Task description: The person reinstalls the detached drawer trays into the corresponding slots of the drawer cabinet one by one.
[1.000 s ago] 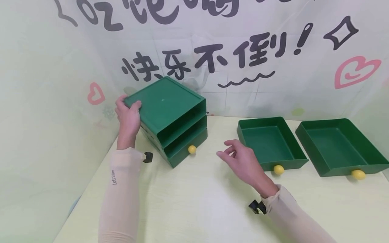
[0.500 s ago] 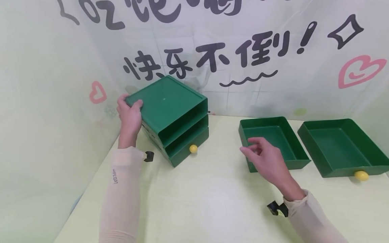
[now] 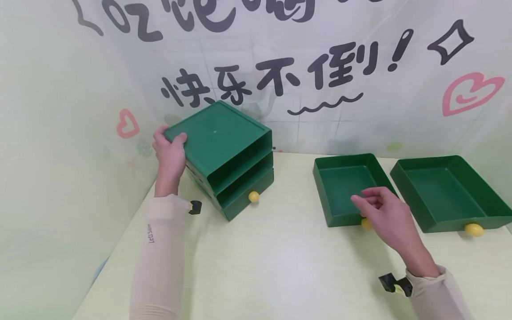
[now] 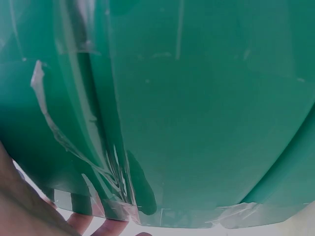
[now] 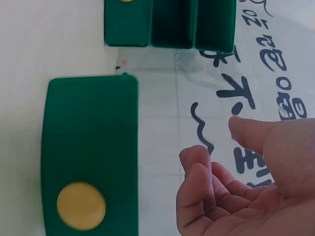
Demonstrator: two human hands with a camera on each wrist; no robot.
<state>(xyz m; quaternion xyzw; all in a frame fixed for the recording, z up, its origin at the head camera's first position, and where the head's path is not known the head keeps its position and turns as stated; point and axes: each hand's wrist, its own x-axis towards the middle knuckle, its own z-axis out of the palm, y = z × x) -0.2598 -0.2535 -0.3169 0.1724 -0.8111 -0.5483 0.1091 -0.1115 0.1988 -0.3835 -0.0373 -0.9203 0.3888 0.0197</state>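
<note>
A green drawer cabinet [image 3: 218,138] stands at the left, turned at an angle. Its two upper slots are hollow, and the lowest holds a drawer with a yellow round knob [image 3: 254,197]. My left hand [image 3: 170,153] grips the cabinet's back left corner, thumb on top and fingers over the far edge. In the left wrist view, clear tape [image 4: 88,147] runs along the green side. My right hand [image 3: 388,218] hovers above the front of the nearer loose drawer [image 3: 344,186], its fingers loosely bent and holding nothing. That drawer's yellow knob [image 5: 81,206] shows whole in the right wrist view.
A second loose green drawer [image 3: 444,191] with a yellow knob [image 3: 474,230] lies at the far right. Behind the pale table [image 3: 272,266] hangs a white sheet [image 3: 304,133] with black lettering. Another pale sheet [image 3: 60,178] borders the left side.
My right hand has moved right, from beside the nearer loose drawer to over its front right part. The left hand keeps its grip on the cabinet, which stays in place.
</note>
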